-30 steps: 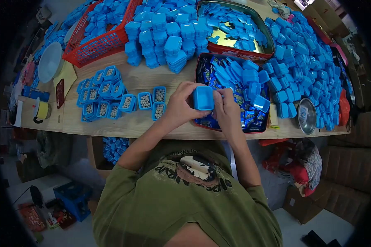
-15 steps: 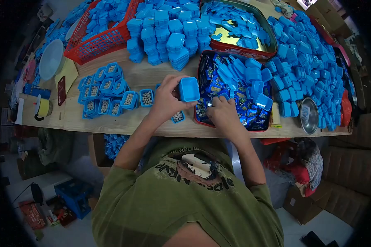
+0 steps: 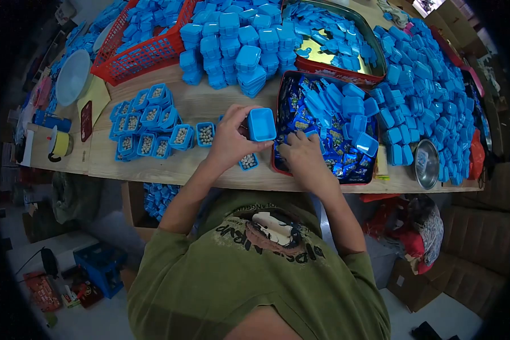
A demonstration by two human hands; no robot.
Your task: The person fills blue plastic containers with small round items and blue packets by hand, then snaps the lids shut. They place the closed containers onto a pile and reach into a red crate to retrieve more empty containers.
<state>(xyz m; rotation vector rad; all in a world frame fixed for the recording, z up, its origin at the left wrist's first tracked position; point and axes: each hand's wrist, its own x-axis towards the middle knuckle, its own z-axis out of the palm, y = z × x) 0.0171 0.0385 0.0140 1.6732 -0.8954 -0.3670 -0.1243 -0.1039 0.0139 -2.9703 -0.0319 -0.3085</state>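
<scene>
My left hand point(image 3: 232, 139) is closed on a small blue plastic box point(image 3: 262, 124), whose open top faces me; nothing shows inside it. My right hand point(image 3: 303, 156) rests over the left part of a red-rimmed tray point(image 3: 354, 182) of shiny blue printed packets point(image 3: 339, 152). Its fingers are curled down together among the packets, and what they pinch, if anything, is hidden. Blue boxes point(image 3: 354, 106) and flat blue strips point(image 3: 318, 107) also lie in that tray. Just below my left hand is a blue box of pale round balls point(image 3: 248, 161).
More ball-filled boxes point(image 3: 147, 119) cluster on the left of the wooden table point(image 3: 170, 170). Stacked blue boxes point(image 3: 229, 45), a red basket point(image 3: 136, 67) and a tin of blue pieces point(image 3: 345, 45) stand behind. A large box pile point(image 3: 419, 85) and metal bowl point(image 3: 426, 164) are at right.
My right hand has shifted slightly left and up within the packet tray. My left hand keeps the blue box in nearly the same place. The whole view has shifted a little.
</scene>
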